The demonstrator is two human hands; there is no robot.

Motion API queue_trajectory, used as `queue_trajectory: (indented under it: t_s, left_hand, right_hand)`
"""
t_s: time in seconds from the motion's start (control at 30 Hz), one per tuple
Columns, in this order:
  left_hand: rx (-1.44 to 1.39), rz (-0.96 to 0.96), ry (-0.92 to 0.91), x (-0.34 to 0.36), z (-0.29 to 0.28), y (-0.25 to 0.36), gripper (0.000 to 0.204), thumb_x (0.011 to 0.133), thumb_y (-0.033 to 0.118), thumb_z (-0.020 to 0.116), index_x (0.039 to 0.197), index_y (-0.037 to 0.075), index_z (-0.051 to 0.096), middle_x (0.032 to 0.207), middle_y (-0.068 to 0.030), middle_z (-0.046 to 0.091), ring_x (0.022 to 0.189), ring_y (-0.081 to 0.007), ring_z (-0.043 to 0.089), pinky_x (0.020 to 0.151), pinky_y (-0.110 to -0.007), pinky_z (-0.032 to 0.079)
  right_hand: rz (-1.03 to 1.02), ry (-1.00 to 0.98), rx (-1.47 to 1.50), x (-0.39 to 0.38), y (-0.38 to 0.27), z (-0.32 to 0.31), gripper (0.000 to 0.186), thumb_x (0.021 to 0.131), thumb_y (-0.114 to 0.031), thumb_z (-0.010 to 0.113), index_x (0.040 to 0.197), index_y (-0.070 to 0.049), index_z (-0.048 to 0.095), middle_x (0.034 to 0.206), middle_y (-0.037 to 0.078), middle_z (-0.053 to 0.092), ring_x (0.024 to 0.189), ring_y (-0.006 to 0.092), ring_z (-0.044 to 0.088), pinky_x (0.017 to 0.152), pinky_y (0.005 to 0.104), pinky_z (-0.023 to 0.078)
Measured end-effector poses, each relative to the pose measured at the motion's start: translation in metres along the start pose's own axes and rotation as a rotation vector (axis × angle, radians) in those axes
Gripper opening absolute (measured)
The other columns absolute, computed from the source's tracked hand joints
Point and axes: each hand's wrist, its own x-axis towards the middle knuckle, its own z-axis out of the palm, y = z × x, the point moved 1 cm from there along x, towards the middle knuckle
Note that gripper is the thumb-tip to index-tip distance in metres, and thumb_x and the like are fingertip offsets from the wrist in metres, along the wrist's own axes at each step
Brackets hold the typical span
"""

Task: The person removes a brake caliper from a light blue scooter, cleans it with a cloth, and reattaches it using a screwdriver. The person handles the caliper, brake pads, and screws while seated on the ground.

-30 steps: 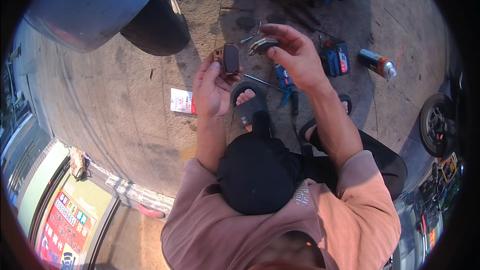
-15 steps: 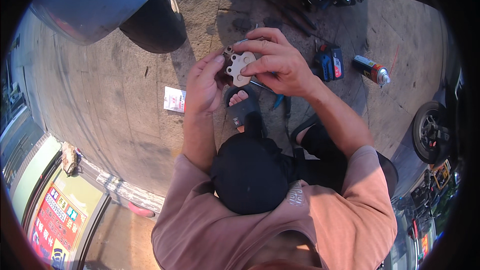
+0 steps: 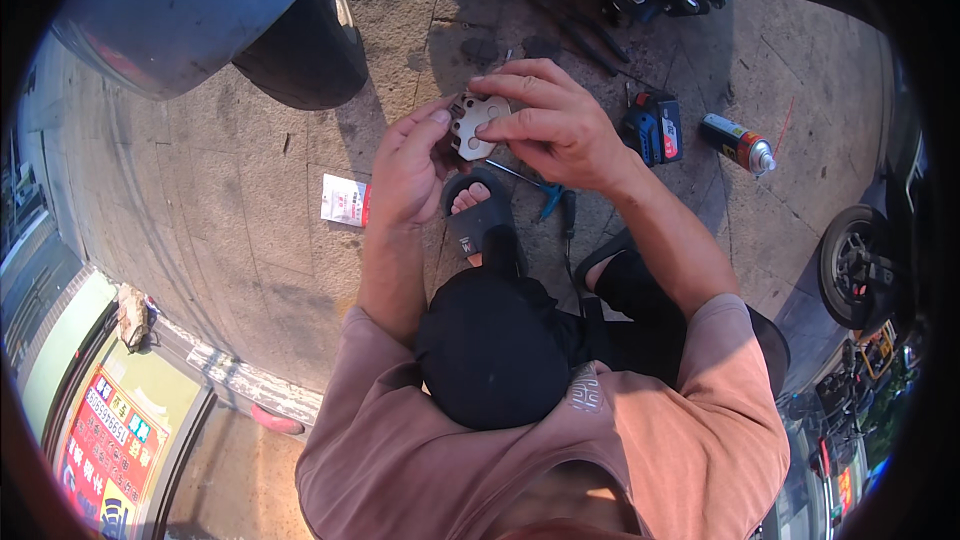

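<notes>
Two bare hands meet above the paved ground, both holding one small, flat, pale metal plate with round holes and notched edges. The person's left hand comes up from below with the forearm nearly vertical, palm turned inward; its thumb and fingers are closed on the plate's left edge. The right hand reaches in from the right, wrist bent and knuckles up, with the forearm slanting down toward a salmon-pink short sleeve. Its index finger lies along the plate's top edge and the thumb presses the plate's face, so this hand too is shut on it. The plate is held in the air, directly above a foot in a black slide sandal.

Below the hands sits a bent knee in black trousers. On the grey stone paving lie a small white and red paper packet to the left, a blue-handled hand tool partly hidden under the right wrist, a blue and black battery pack, and a spray can with a red and black body farther right. A dark scooter tyre under a blue body panel stands at upper left.

The plate's lower right part is covered by the right hand's fingers, and its back cannot be seen. Dark machinery at the top edge is cut off and hard to identify.
</notes>
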Motion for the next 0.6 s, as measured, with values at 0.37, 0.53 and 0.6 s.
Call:
queue_trajectory:
  t_s: [0.37, 0.53, 0.6]
  left_hand:
    - [-0.087, -0.067, -0.181, 0.011, 0.001, 0.005, 0.042, 0.106, 0.019, 0.042, 0.139, -0.005, 0.052, 0.107, -0.0155, 0.072, 0.086, -0.0219, 0.071, 0.071, -0.029, 0.055]
    - [0.141, 0.018, -0.168, 0.013, 0.004, -0.007, 0.035, 0.105, 0.018, 0.052, 0.132, -0.003, 0.058, 0.106, -0.015, 0.072, 0.086, -0.0188, 0.07, 0.074, -0.027, 0.055]
    - [0.262, 0.029, -0.137, 0.014, 0.0, -0.008, 0.031, 0.102, 0.015, 0.059, 0.128, -0.001, 0.062, 0.105, -0.0124, 0.072, 0.084, -0.0156, 0.068, 0.075, -0.025, 0.054]
  right_hand:
    - [0.572, 0.134, 0.798, -0.023, 0.022, 0.013, 0.026, 0.09, -0.001, 0.069, 0.116, -0.001, 0.072, 0.115, 0.009, 0.071, 0.097, 0.0173, 0.069, 0.084, 0.0297, 0.057]
    - [0.853, 0.241, 0.973, -0.038, 0.03, 0.023, 0.029, 0.094, -0.005, 0.069, 0.122, 0.001, 0.068, 0.111, 0.008, 0.071, 0.094, 0.014, 0.069, 0.082, 0.0275, 0.057]
    - [0.903, 0.296, 1.12, -0.041, 0.027, 0.027, 0.028, 0.094, -0.006, 0.07, 0.121, 0.001, 0.069, 0.108, 0.007, 0.072, 0.092, 0.0135, 0.069, 0.081, 0.0273, 0.057]
